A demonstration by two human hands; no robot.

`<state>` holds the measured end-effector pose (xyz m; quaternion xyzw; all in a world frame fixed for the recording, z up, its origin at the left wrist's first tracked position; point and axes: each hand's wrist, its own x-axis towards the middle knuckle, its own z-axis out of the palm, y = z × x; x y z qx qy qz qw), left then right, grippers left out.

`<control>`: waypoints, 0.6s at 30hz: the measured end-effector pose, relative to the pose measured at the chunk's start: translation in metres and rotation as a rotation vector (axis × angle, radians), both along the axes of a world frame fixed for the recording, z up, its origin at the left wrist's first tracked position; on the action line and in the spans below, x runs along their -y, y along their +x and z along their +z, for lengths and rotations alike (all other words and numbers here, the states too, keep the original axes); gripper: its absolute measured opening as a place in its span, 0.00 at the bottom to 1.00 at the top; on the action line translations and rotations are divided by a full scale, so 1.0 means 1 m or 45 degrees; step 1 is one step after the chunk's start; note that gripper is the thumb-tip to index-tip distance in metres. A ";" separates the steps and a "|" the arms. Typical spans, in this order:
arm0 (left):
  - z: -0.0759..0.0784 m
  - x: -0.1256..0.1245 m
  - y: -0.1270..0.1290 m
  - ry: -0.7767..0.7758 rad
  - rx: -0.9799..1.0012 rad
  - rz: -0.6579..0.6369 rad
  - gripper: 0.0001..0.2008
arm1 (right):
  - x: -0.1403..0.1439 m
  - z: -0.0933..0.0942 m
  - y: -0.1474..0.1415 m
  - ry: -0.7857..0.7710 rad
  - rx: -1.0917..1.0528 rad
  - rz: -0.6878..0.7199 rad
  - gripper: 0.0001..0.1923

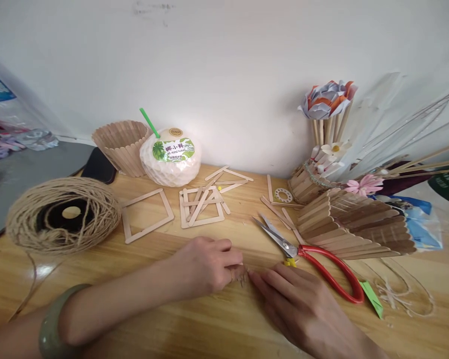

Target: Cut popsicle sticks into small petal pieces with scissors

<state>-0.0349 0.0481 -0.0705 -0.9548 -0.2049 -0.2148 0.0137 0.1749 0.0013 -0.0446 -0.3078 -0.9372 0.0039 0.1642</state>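
My left hand point(209, 264) is closed in a pinch above the wooden table, a green bangle point(50, 321) around its wrist. Close to its right, my right hand point(303, 299) lies low with its fingers together, the fingertips almost meeting those of the left. Between them shows a thin wispy strand point(242, 277), partly hidden by the fingers; its kind is hard to make out. Red-handled scissors point(329, 271) lie just beyond the right hand, blades open. Behind the hands are square frames of craft sticks point(202, 222) with loose sticks on top.
A ball of twine point(93, 219) sits at left, near a phone point(99, 165). A stick-built cup point(121, 147) and a white coconut drink point(170, 159) stand by the wall. At right are a stick basket point(355, 224), a paper flower point(327, 99) and loose twine point(407, 299).
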 end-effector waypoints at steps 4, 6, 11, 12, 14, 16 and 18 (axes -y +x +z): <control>0.000 -0.001 0.000 0.001 0.005 -0.023 0.14 | -0.001 0.001 -0.001 -0.040 0.013 0.002 0.16; 0.000 -0.002 0.000 -0.017 0.012 -0.036 0.14 | -0.001 0.001 -0.001 -0.066 0.029 0.006 0.16; -0.001 -0.001 -0.001 -0.031 -0.032 -0.086 0.12 | -0.002 0.000 -0.002 -0.057 0.010 0.025 0.16; -0.001 -0.001 -0.001 -0.029 -0.035 -0.083 0.12 | -0.002 -0.001 -0.002 -0.046 -0.010 0.017 0.16; -0.003 -0.002 -0.001 -0.018 -0.003 -0.054 0.13 | -0.002 -0.003 -0.001 -0.039 -0.059 -0.005 0.14; -0.004 -0.003 -0.001 -0.011 0.036 -0.029 0.13 | -0.002 -0.003 0.001 -0.040 -0.096 -0.017 0.13; -0.005 -0.005 -0.002 -0.037 0.051 -0.024 0.11 | -0.002 -0.003 0.002 -0.037 -0.104 -0.036 0.13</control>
